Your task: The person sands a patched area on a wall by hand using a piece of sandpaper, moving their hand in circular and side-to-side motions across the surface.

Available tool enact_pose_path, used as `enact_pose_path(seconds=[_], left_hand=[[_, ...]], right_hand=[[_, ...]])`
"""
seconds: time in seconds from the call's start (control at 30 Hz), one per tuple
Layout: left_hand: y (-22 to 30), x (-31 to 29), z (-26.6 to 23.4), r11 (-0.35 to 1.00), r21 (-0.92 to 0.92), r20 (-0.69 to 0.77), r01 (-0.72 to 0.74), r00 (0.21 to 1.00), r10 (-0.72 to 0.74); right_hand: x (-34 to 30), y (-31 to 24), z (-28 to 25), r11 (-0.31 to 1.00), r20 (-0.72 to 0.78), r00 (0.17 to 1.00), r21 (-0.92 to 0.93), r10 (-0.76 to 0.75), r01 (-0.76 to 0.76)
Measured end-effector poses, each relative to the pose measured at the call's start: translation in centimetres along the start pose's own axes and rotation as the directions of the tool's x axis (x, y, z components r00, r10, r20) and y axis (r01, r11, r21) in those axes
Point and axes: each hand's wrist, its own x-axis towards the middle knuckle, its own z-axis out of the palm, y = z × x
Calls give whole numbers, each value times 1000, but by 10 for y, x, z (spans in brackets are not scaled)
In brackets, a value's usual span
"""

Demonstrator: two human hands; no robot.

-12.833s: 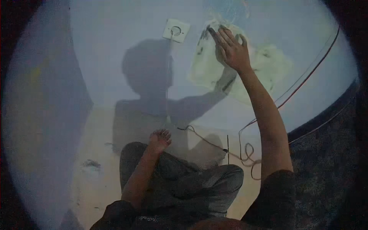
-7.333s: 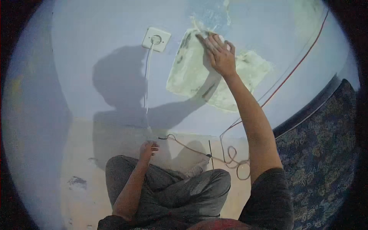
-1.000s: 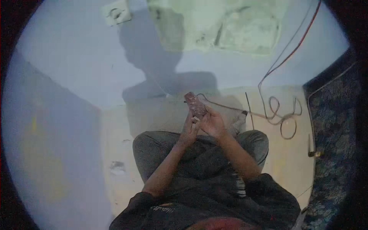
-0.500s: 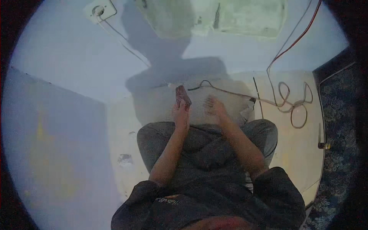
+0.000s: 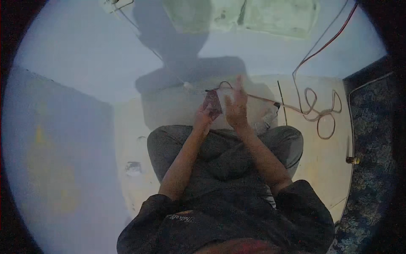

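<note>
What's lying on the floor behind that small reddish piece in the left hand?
Behind the reddish piece in the left hand: pale floor and a thin cable. The hands hide whatever lies directly beneath.

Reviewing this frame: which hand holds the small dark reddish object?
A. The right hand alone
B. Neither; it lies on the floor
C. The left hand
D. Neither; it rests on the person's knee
C. The left hand grips the small dark reddish object above the lap, while the right hand is raised beside it with fingers spread open, holding nothing.
</note>
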Motion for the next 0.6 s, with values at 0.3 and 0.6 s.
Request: enact_pose_path(seconds=[0.3, 0.6], left_hand=[[12, 3, 10, 995, 97, 110, -37, 994, 27], [24, -6, 7, 962, 273, 104, 28, 993, -58]], right_hand=[[-13, 61, 10, 807, 215, 960, -526, -179, 268], [-41, 62, 36, 875, 376, 923, -418, -77, 243]])
